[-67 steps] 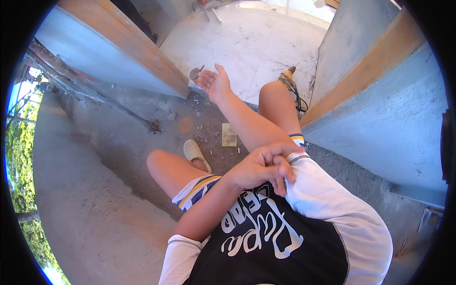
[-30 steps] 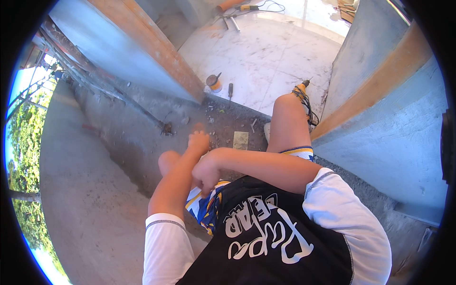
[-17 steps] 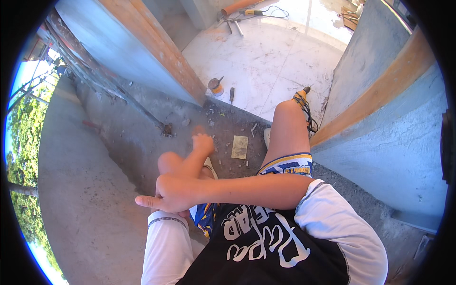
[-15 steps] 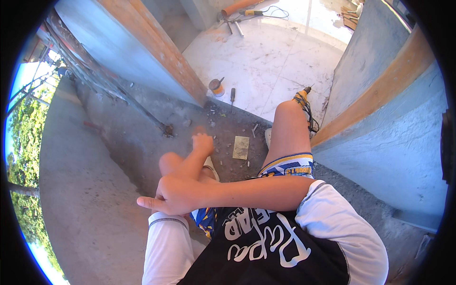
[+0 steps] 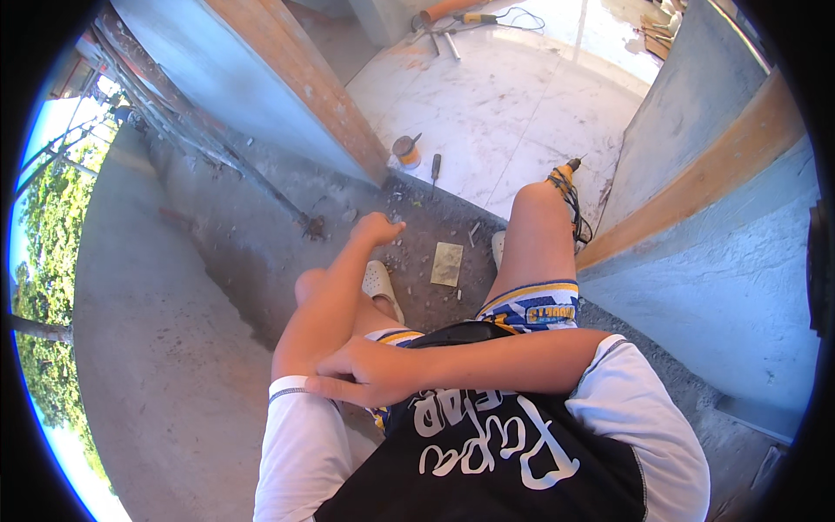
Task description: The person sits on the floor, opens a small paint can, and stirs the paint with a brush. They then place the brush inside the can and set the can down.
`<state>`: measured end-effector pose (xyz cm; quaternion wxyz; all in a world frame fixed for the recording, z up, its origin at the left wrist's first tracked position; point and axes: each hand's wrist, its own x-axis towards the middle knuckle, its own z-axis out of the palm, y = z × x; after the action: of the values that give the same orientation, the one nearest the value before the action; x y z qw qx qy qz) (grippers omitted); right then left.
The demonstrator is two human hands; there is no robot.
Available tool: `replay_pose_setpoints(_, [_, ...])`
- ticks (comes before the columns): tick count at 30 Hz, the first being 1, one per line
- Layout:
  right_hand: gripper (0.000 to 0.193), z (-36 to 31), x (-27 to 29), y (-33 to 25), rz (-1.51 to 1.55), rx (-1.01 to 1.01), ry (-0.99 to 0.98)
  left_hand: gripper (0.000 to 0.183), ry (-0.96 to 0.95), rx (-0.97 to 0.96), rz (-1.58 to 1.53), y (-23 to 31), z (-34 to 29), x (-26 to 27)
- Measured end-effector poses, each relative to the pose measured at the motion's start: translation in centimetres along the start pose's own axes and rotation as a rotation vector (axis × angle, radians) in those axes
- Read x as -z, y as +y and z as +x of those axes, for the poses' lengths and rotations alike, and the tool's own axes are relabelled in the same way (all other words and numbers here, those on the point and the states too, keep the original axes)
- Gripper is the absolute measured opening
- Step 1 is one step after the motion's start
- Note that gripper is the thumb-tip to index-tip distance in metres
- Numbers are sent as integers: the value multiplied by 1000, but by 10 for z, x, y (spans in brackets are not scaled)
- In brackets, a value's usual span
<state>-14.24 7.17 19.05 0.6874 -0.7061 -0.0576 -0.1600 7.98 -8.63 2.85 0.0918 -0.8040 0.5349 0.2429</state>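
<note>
My left arm reaches forward over my left knee. At its end my left hand (image 5: 378, 229) hangs above the dusty ground with fingers curled in; whatever they might hold is hidden. Across my lap, my right hand (image 5: 361, 374) is closed on my left arm (image 5: 306, 341) by the elbow, thumb along the hem of the white sleeve (image 5: 304, 435). A pale square piece (image 5: 447, 264) lies on the ground to the right of my left hand. Past it, on the white tile floor, are a screwdriver (image 5: 436, 167) and a small can (image 5: 406, 152) with a handle sticking out.
A yellow drill (image 5: 565, 174) with a bundled cord stands beside my right knee, near the wooden door frame (image 5: 696, 187). A wooden post (image 5: 304, 78) rises at the left. Farther back lie a corded power tool (image 5: 477, 17) and an orange pipe (image 5: 448, 9). Debris litters the ground.
My left hand has moved forward and slightly right. My right hand has slid right along my left arm and now closes near the sleeve hem. The view has shifted slightly.
</note>
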Motion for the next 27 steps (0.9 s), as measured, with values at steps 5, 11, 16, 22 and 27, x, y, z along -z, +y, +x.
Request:
replay_pose_setpoints(5, [68,-22,28,11,-348,-166,-368,76,20,3,130,3,3,31])
replay_pose_setpoints(11, [70,23,57,-15,384,29,160,70,0,128,-20,34,-23,44])
replay_pose_setpoints(16, [66,56,21,-26,-65,286,281,71,-12,35,69,52,-14,20])
replay_pose_setpoints(22, [65,9,8,-29,36,33,32,80,-5,7,-102,15,19,1])
replay_pose_setpoints(27, [87,-6,43,10,-382,-256,-428,67,-54,70,-355,-9,8,6])
